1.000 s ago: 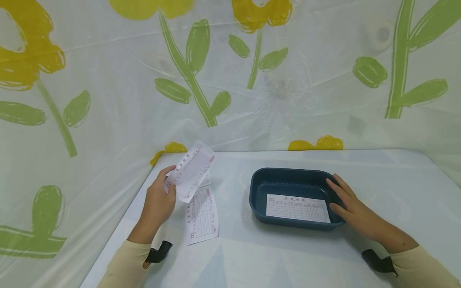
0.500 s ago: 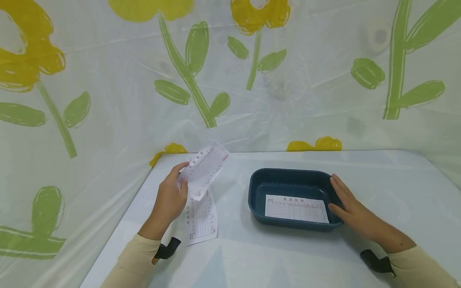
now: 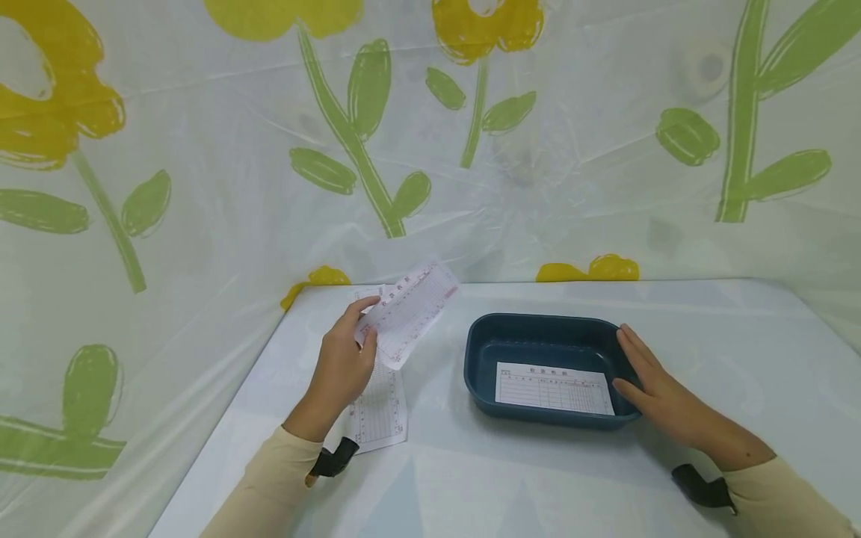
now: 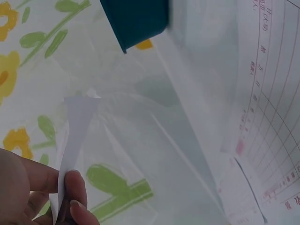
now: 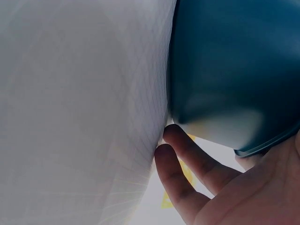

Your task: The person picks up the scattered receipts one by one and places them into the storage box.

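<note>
White cloth printed with yellow flowers and green leaves hangs at the far left and runs across behind the table. Next comes a cream sleeve with a black piece at the wrist. From it reaches the left hand, its grip narrow: thumb and fingers pinch a printed slip by its near end, tilted up above the table. Below and partly behind it, a loose slip lies on the table, while the edge of another paper shows past the knuckles. To the right stands a dark blue tray, and inside, flat on its bottom toward the near side, is a ruled slip. At the tray's right end is the right hand, its grip astride the wall, thumb over the rim, fingers outside; in the right wrist view, two fingertips reach down beside the tray's underside. Another black piece sits by that wrist.
</note>
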Demonstrator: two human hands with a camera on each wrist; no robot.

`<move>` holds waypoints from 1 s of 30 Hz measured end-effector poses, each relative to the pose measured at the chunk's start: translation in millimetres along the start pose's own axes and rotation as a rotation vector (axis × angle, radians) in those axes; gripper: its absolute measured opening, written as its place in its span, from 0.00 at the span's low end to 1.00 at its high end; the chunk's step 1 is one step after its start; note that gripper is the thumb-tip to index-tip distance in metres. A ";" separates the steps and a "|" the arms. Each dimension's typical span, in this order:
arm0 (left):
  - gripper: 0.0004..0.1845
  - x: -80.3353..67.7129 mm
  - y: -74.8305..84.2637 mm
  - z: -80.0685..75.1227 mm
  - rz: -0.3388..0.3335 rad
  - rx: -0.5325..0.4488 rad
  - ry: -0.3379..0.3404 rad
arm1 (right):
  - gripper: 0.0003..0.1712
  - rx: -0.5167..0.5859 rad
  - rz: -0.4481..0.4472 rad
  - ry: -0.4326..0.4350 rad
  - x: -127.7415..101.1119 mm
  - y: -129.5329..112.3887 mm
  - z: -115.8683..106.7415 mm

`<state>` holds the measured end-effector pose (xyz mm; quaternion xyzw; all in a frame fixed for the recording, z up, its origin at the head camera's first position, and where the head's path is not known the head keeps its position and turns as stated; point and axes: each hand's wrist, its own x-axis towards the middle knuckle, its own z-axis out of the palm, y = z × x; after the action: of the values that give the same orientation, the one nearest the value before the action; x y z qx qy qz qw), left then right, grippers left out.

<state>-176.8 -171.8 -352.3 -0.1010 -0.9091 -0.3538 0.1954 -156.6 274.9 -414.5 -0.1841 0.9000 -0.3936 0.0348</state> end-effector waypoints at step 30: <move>0.23 8.4 33.7 40.7 0.091 -0.117 -0.113 | 0.47 -0.004 0.017 -0.010 0.2 -3.5 -0.7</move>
<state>-185.1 -119.1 -355.7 -0.1732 -0.8909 -0.3907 0.1537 -155.9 273.1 -411.5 -0.1784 0.9020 -0.3908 0.0422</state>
